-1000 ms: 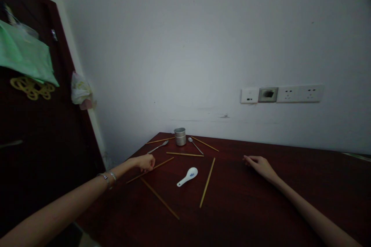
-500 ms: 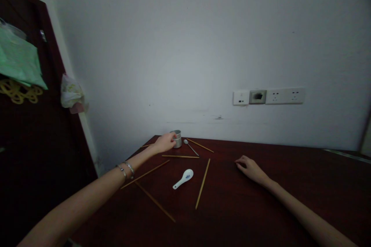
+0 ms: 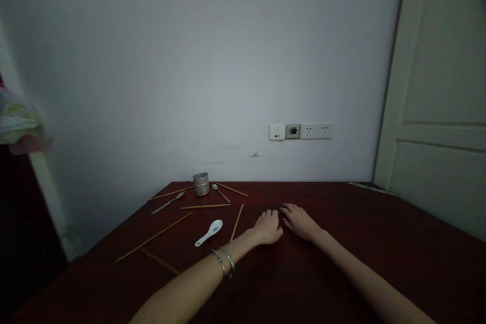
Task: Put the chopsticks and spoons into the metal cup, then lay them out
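Observation:
My left hand, with two silver bangles at its wrist, lies palm down on the dark red table with fingers stretched out and nothing held. Close beside it, with a small gap, rests my right hand, also palm down with its fingers apart. A chopstick lies just left of my left hand, its near end hidden by that arm. Further left is a white ceramic spoon. At the back, a grey metal cup stands upright between a fork and a small metal spoon.
Several more chopsticks lie scattered on the left half of the table, one in front of the cup. A wall with a row of sockets closes off the back. A pale door-like panel stands at right.
My left hand has left the cup and moved right, down beside my right hand. My right hand's fingers have spread. The view has turned right, and the fork now shows beside the cup.

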Action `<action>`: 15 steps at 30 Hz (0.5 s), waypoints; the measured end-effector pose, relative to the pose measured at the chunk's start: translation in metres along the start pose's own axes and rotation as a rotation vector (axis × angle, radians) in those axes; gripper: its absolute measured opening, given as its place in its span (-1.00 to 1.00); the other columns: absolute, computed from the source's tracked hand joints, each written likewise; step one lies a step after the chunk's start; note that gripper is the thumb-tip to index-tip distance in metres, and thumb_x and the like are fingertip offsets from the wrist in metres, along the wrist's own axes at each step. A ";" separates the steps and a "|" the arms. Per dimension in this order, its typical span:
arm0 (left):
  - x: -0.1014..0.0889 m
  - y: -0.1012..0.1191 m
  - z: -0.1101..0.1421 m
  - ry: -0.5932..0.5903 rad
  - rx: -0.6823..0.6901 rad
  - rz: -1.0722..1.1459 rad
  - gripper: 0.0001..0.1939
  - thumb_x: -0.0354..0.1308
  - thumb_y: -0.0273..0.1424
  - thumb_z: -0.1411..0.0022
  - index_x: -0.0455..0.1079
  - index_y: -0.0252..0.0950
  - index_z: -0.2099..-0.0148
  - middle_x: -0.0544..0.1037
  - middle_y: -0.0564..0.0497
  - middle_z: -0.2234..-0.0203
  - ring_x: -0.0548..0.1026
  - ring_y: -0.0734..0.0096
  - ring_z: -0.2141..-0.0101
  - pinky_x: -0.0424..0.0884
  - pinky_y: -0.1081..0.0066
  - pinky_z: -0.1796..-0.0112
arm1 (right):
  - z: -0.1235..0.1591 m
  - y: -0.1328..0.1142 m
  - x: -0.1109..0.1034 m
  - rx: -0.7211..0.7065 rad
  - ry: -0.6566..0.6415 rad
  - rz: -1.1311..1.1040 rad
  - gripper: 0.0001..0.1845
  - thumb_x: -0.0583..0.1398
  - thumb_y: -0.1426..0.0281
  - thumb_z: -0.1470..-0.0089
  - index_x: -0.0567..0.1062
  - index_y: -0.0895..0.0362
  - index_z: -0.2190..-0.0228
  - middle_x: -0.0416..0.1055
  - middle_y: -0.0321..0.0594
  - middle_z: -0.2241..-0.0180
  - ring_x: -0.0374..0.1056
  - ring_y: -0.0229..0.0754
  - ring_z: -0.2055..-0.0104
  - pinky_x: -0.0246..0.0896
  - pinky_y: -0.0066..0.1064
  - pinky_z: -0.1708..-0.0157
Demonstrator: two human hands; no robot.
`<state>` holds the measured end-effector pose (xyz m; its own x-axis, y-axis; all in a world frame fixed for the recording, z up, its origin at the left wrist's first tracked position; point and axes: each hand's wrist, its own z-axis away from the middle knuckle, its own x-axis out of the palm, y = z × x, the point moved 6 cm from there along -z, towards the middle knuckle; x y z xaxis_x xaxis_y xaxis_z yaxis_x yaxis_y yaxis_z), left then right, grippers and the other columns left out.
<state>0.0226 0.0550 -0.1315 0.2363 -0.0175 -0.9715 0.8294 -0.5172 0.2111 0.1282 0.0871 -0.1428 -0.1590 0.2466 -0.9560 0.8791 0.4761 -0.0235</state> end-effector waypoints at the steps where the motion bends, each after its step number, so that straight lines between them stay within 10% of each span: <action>1: 0.006 -0.007 -0.003 0.002 -0.044 0.007 -0.48 -0.13 -0.29 -0.11 0.08 -0.49 -0.07 0.24 -0.38 0.03 0.22 0.04 0.01 0.19 0.19 0.06 | 0.004 0.004 0.001 0.043 -0.018 0.006 -0.49 -0.08 0.27 -0.07 0.24 0.24 -0.01 0.10 0.05 -0.09 -0.03 0.06 -0.13 -0.10 -0.16 -0.04; 15: 0.021 -0.041 -0.003 0.266 -0.137 0.000 -0.59 -0.19 -0.33 -0.18 0.22 -0.45 0.00 0.27 -0.20 0.00 0.16 0.26 -0.04 0.04 0.37 -0.04 | 0.044 0.035 0.017 0.506 -0.110 -0.097 -0.28 -0.21 0.05 -0.06 0.08 0.28 -0.10 -0.11 0.05 -0.18 -0.27 0.10 -0.21 -0.37 0.01 -0.08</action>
<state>-0.0048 0.0779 -0.1602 0.3457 0.2167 -0.9130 0.8858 -0.3964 0.2413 0.1762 0.0713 -0.1728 -0.2265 0.1181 -0.9668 0.9740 0.0186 -0.2259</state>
